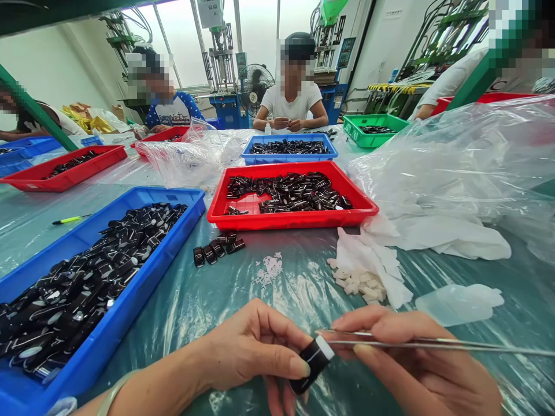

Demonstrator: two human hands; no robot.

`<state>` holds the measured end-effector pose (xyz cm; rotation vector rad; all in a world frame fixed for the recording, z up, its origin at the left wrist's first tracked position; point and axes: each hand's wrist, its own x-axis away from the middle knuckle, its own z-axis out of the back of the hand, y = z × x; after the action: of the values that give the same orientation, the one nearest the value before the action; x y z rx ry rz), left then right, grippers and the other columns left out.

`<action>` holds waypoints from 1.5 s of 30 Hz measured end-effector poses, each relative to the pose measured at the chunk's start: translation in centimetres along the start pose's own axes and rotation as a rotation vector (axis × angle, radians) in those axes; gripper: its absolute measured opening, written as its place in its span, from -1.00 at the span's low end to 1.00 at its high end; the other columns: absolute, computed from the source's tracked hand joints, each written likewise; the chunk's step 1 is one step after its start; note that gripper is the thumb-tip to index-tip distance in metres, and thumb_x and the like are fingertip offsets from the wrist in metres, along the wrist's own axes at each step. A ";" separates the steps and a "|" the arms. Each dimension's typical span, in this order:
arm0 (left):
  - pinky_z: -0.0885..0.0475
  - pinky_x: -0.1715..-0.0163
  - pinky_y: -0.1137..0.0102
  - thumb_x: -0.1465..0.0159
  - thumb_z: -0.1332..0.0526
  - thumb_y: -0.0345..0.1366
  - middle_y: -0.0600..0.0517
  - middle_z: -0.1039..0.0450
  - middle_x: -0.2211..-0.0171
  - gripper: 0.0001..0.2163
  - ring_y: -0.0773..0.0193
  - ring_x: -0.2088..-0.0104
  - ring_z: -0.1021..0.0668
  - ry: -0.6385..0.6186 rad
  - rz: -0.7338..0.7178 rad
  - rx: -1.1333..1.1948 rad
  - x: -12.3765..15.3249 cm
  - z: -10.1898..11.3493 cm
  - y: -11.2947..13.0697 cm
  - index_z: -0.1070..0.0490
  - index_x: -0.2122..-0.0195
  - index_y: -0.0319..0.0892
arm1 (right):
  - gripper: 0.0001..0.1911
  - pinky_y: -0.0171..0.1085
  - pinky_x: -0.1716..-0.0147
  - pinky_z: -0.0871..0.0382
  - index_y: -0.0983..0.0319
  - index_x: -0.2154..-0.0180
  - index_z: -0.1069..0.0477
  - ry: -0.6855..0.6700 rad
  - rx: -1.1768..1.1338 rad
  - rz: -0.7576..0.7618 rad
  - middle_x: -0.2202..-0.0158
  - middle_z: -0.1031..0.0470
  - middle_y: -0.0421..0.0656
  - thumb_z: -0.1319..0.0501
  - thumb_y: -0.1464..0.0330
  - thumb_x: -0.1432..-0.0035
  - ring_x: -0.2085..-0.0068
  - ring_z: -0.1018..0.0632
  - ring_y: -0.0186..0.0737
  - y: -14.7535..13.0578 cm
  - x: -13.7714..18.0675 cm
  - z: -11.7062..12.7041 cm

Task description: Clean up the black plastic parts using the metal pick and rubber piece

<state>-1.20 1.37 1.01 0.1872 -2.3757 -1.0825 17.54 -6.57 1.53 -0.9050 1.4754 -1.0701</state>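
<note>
My left hand point(255, 352) is closed round a small black plastic part point(309, 364) with a white end, low in the middle of the view. My right hand point(416, 364) pinches thin metal tweezers point(433, 342) whose tips meet the part's white end. Just beyond my hands lie a short row of black parts point(217, 249), a small heap of white scraps point(269, 268) and a pile of small white pieces point(358, 283) on a white cloth point(373, 263).
A blue tray point(130, 294) full of black parts stands at the left, a red tray point(243, 216) of them ahead, a further blue tray point(288, 156) behind. Crumpled clear plastic bags point(455, 167) fill the right. A pen point(69, 219) lies left. Other people sit across the table.
</note>
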 end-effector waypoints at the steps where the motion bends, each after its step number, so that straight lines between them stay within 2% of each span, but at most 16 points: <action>1: -0.41 0.69 0.59 0.00 -0.35 -0.27 -0.03 -0.45 0.53 -0.73 0.41 0.65 -0.49 0.000 0.000 0.002 0.0 0.0 -0.1 -0.53 0.31 -0.36 | -0.82 -0.39 0.41 -0.53 0.03 0.34 -0.39 0.000 -0.005 -0.020 0.35 -0.57 -0.26 -0.23 0.47 -0.09 0.34 -0.61 -0.27 0.0 -0.1 0.2; 4: -0.41 0.70 0.58 0.00 -0.35 -0.28 -0.03 -0.45 0.54 -0.75 0.39 0.64 -0.49 0.004 -0.014 0.017 0.0 0.2 -0.2 -0.51 0.33 -0.35 | -0.82 -0.35 0.41 -0.55 0.02 0.34 -0.38 -0.032 0.021 -0.048 0.34 -0.56 -0.27 -0.24 0.47 -0.08 0.35 -0.61 -0.26 0.0 -0.6 0.8; 7: -0.42 0.68 0.58 -0.02 -0.34 -0.31 -0.02 -0.45 0.53 -0.78 0.37 0.61 -0.52 0.010 -0.071 0.026 0.0 0.3 -0.1 -0.50 0.32 -0.33 | -0.88 -0.35 0.42 -0.55 0.04 0.38 -0.40 0.038 0.011 -0.065 0.36 -0.55 -0.27 -0.27 0.40 -0.05 0.38 -0.61 -0.27 0.0 -1.1 0.8; 11: -0.45 0.65 0.55 -0.02 -0.34 -0.35 -0.07 -0.46 0.27 -0.78 0.34 0.55 -0.55 -0.003 -0.129 0.033 0.0 0.1 0.1 -0.51 0.28 -0.26 | -0.90 -0.34 0.41 -0.54 0.04 0.41 -0.41 0.057 -0.095 -0.157 0.38 -0.54 -0.29 -0.31 0.35 0.00 0.40 -0.62 -0.25 0.2 -1.0 -0.2; 12: -0.45 0.65 0.55 -0.01 -0.34 -0.34 -0.07 -0.46 0.28 -0.77 0.34 0.56 -0.55 -0.011 -0.111 0.026 0.0 0.0 0.1 -0.51 0.27 -0.26 | -0.89 -0.33 0.40 -0.54 0.03 0.41 -0.42 0.033 -0.122 -0.185 0.37 -0.54 -0.29 -0.32 0.35 0.01 0.40 -0.62 -0.25 0.2 -0.9 -0.3; 14: -0.43 0.66 0.56 -0.01 -0.35 -0.31 -0.04 -0.45 0.43 -0.73 0.36 0.60 -0.53 -0.012 -0.059 0.003 0.0 -0.2 0.1 -0.51 0.25 -0.30 | -0.89 -0.30 0.39 -0.54 0.04 0.40 -0.43 -0.012 -0.124 -0.235 0.36 -0.54 -0.27 -0.32 0.35 0.02 0.39 -0.61 -0.22 0.2 -0.7 -0.3; 17: -0.42 0.65 0.57 -0.01 -0.35 -0.27 0.01 -0.41 0.58 -0.70 0.36 0.62 -0.51 0.038 -0.031 -0.022 -0.1 -0.3 0.1 -0.51 0.25 -0.34 | -0.91 -0.31 0.35 -0.53 0.09 0.38 -0.49 -0.052 0.039 -0.274 0.35 -0.56 -0.18 -0.32 0.33 0.03 0.34 -0.60 -0.20 0.0 -1.1 0.4; 19: -0.43 0.63 0.56 -0.01 -0.35 -0.28 0.01 -0.43 0.57 -0.71 0.35 0.59 -0.53 0.079 -0.047 -0.030 -0.1 -0.4 0.0 -0.51 0.25 -0.34 | -0.88 -0.30 0.35 -0.53 0.11 0.35 -0.52 -0.062 0.108 -0.295 0.30 -0.56 -0.12 -0.29 0.27 -0.01 0.28 -0.58 -0.17 0.0 -1.7 1.1; 22: -0.46 0.59 0.54 0.01 -0.35 -0.35 0.02 -0.44 0.58 -0.73 0.33 0.56 -0.55 0.110 -0.056 -0.031 -0.2 -0.5 -0.3 -0.50 0.25 -0.32 | -0.81 -0.30 0.42 -0.53 0.13 0.37 -0.56 -0.043 0.044 -0.311 0.25 -0.54 -0.09 -0.26 0.19 -0.03 0.27 -0.56 -0.16 0.1 -2.6 1.6; 27: -0.46 0.57 0.56 0.06 -0.36 -0.42 0.02 -0.47 0.60 -0.69 0.32 0.54 -0.56 0.136 -0.034 -0.026 -0.3 -0.5 -0.5 -0.48 0.25 -0.30 | -0.81 -0.38 0.40 -0.47 0.16 0.39 -0.56 0.045 -0.053 -0.357 0.42 -0.55 -0.13 -0.34 0.21 0.07 0.42 -0.56 -0.28 0.6 -2.9 1.4; 31: -0.45 0.55 0.55 0.06 -0.35 -0.45 0.02 -0.48 0.59 -0.68 0.31 0.52 -0.57 0.154 -0.026 -0.070 -0.3 -0.6 -0.6 -0.47 0.22 -0.28 | -0.83 -0.41 0.41 -0.44 0.15 0.35 -0.52 0.080 -0.055 -0.384 0.43 -0.54 -0.17 -0.34 0.24 0.05 0.45 -0.55 -0.33 1.0 -2.4 1.5; 39: -0.44 0.52 0.54 0.04 -0.34 -0.45 0.02 -0.49 0.57 -0.67 0.36 0.56 -0.54 0.172 -0.012 -0.151 -0.4 -0.8 -0.5 -0.47 0.20 -0.28 | -0.81 -0.43 0.46 -0.42 0.17 0.36 -0.45 0.043 -0.064 -0.417 0.49 -0.53 -0.21 -0.33 0.24 0.04 0.49 -0.53 -0.35 1.4 -2.1 1.0; 45: -0.43 0.52 0.56 0.05 -0.32 -0.49 0.04 -0.49 0.58 -0.65 0.37 0.56 -0.54 0.187 -0.004 -0.183 -0.2 -0.9 -0.6 -0.45 0.18 -0.27 | -0.80 -0.43 0.41 -0.41 0.19 0.34 -0.40 -0.036 -0.104 -0.471 0.50 -0.54 -0.22 -0.32 0.24 0.01 0.48 -0.53 -0.38 1.3 -1.9 0.7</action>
<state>-0.60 0.51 0.98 0.2181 -2.1000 -1.2214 18.53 -4.50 0.83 -1.3831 1.3277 -1.3134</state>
